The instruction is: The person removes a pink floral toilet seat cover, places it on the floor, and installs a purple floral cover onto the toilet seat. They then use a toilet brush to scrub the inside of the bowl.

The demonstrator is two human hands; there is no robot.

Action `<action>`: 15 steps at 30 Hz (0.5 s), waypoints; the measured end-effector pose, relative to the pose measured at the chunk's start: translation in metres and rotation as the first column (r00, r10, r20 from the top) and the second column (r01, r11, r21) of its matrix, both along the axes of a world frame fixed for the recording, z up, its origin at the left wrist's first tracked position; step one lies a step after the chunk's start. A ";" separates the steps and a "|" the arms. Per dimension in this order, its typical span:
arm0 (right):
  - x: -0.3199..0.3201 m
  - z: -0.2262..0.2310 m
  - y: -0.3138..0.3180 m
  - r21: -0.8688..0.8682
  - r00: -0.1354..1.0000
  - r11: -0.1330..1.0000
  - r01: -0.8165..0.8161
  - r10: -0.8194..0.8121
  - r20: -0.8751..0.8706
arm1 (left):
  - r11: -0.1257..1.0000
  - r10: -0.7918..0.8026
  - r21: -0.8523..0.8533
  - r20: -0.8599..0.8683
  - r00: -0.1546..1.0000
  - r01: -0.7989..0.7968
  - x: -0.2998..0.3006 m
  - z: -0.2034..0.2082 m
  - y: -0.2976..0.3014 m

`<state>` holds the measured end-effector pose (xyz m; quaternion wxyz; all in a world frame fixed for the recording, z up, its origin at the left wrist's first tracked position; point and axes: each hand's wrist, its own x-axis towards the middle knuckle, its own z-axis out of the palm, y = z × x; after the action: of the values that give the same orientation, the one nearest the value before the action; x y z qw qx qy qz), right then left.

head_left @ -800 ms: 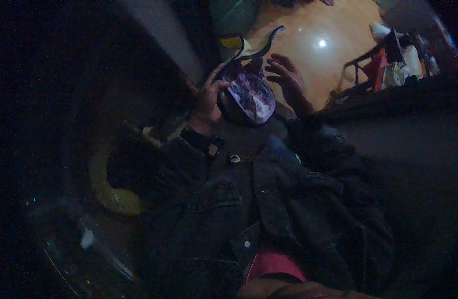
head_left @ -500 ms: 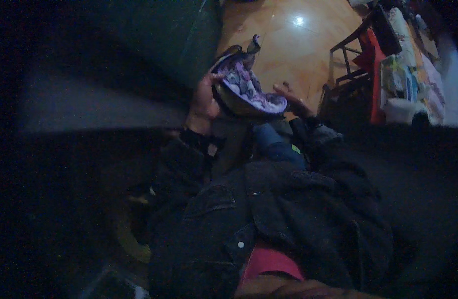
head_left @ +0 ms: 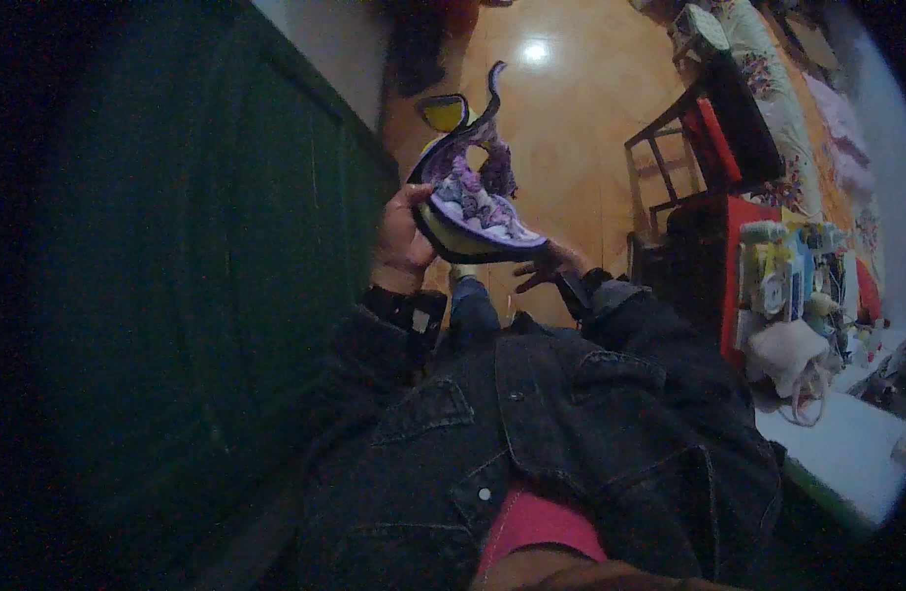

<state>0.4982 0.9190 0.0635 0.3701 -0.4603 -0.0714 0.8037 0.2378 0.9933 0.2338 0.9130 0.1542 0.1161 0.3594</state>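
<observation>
An unzipped pouch (head_left: 463,242), dark-edged with a yellowish outside and purple trim, is held up in front of me. Crumpled purple, grey and white fabric or yarn (head_left: 481,209) lies inside it. A loose edge strip (head_left: 495,84) curls up from its far side. My left hand (head_left: 404,231) grips the pouch's left side, thumb over the rim. At the pouch's right tip is my right hand (head_left: 556,266), its fingers spread apart; whether they touch the pouch I cannot tell.
A dark green panel (head_left: 276,197) stands close on my left. Ahead lies a shiny tan floor (head_left: 571,118). To the right are a dark chair (head_left: 739,123), a red-sided table (head_left: 735,295) crowded with packages, a pale pink bag (head_left: 790,347) and a white surface (head_left: 837,448).
The view has turned and brightened, with more of the green panel and table showing. My right hand has shifted from beside the pouch's right end to just below it. The left hand keeps its grip.
</observation>
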 end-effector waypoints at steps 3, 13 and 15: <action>0.063 0.058 0.234 0.350 0.891 0.893 0.283 -0.110 -0.440 | 0.975 -0.198 0.126 0.107 0.974 0.185 0.104 0.101 0.260; 0.445 0.352 0.708 0.625 0.528 0.241 0.742 -0.785 -0.325 | 0.944 -0.241 0.198 -0.125 0.962 0.262 0.413 0.257 0.816; 0.543 0.419 0.753 0.674 0.534 0.263 0.690 -0.814 -0.230 | 0.984 -0.180 -0.085 -0.403 0.897 0.159 0.516 0.236 0.880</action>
<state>1.0411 1.6724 0.4821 0.8427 -0.3239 -0.1711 0.3946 0.7539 1.8731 0.4701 0.8998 0.2127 0.2996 0.2354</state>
